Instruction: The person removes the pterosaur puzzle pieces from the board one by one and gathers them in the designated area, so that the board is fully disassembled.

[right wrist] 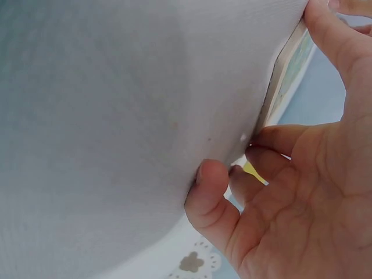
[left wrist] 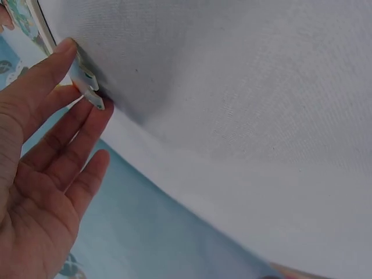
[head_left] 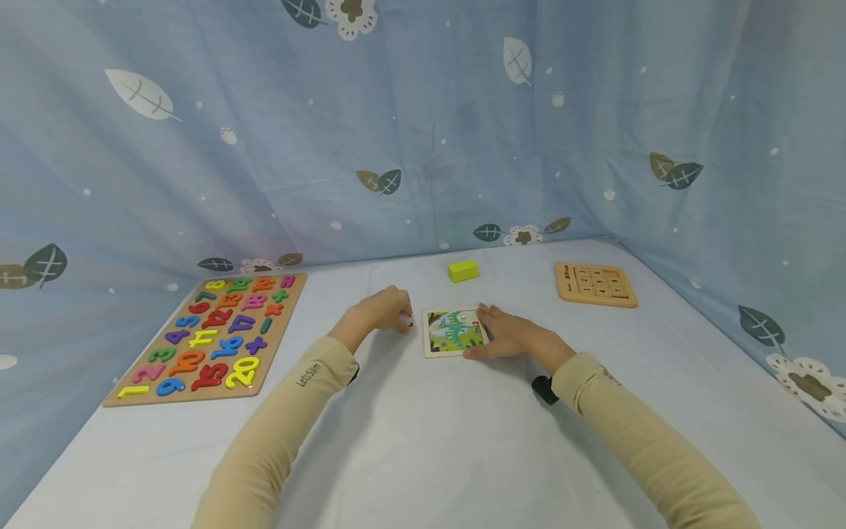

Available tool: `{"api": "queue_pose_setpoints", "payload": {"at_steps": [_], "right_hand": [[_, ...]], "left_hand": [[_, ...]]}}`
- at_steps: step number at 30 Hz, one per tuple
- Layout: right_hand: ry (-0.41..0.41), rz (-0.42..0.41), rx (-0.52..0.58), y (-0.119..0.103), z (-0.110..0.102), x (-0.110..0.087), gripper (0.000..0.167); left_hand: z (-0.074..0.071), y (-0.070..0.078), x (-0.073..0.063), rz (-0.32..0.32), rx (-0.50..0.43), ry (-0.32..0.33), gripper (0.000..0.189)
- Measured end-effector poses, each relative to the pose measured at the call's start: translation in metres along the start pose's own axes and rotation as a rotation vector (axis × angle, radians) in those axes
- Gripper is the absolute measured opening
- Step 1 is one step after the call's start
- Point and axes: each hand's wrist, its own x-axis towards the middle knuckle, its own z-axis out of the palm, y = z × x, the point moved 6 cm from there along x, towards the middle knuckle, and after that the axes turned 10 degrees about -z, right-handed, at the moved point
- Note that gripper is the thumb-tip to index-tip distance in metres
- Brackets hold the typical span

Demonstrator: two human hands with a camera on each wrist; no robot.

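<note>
A small jigsaw piece [left wrist: 86, 81] is pinched between the thumb and fingers of my left hand [head_left: 385, 308], just left of the picture puzzle. In the left wrist view the piece shows its notched edge, and my ring and little fingers stand away from it. The dinosaur jigsaw puzzle [head_left: 456, 332] lies flat in its pale frame on the table. My right hand [head_left: 510, 335] holds the frame at its right side, thumb by the near edge and fingers along the right edge. Part of the puzzle's right side is hidden under that hand.
Behind the puzzle sits a yellow-green block [head_left: 463, 270]. A wooden number board [head_left: 277, 334] with colourful numerals lies at the left. At the back right is a wooden sliding number puzzle [head_left: 597, 285]. A blue patterned curtain [head_left: 423, 132] hangs around the white table [head_left: 429, 448].
</note>
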Motion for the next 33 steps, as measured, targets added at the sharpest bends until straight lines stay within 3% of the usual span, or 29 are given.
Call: {"api": "queue_pose_setpoints", "payload": {"at_steps": [9,27,33], "right_hand": [[-0.001,0.01,-0.013,-0.001,-0.004,-0.003,0.105],[-0.004,0.017,0.016,-0.003,-0.004,-0.004,0.104],[-0.008,0.009,0.016,-0.005,0.0,-0.001,0.104]], "left_hand": [[0.0,0.004,0.002,0.058,0.069,-0.013,0.033],[-0.003,0.009,0.005,0.019,0.189,0.02,0.035],[-0.008,0.016,0.003,0.08,0.167,0.059,0.033]]}}
